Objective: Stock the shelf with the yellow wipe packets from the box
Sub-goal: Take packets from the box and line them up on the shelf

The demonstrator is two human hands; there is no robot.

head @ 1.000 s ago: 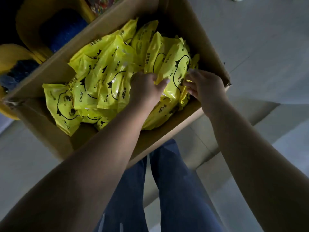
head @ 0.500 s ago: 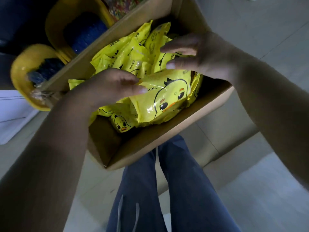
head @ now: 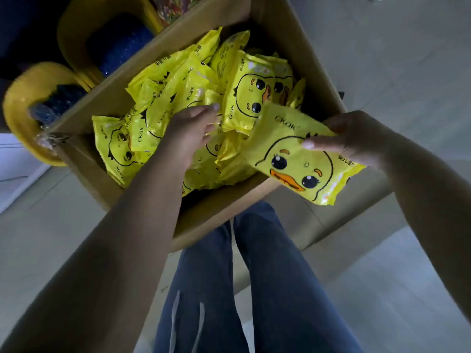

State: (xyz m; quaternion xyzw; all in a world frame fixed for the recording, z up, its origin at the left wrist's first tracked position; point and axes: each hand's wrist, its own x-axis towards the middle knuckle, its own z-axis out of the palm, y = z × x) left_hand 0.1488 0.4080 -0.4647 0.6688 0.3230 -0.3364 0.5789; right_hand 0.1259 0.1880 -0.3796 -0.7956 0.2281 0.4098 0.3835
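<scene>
our right hand pinches one duck packet over the box edge. our left hand rests flat, fingers straight, on the packets inside.

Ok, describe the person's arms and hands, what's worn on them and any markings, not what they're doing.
Both forearms are bare, with no sleeves in view. The left hand and the right hand wear no gloves; no rings, watch or bracelets show. The fingernails look pale, possibly polished, as on the right hand's thumb. No markings are visible on either arm in the dim light. Below them, dark blue jeans cover the legs.
</scene>
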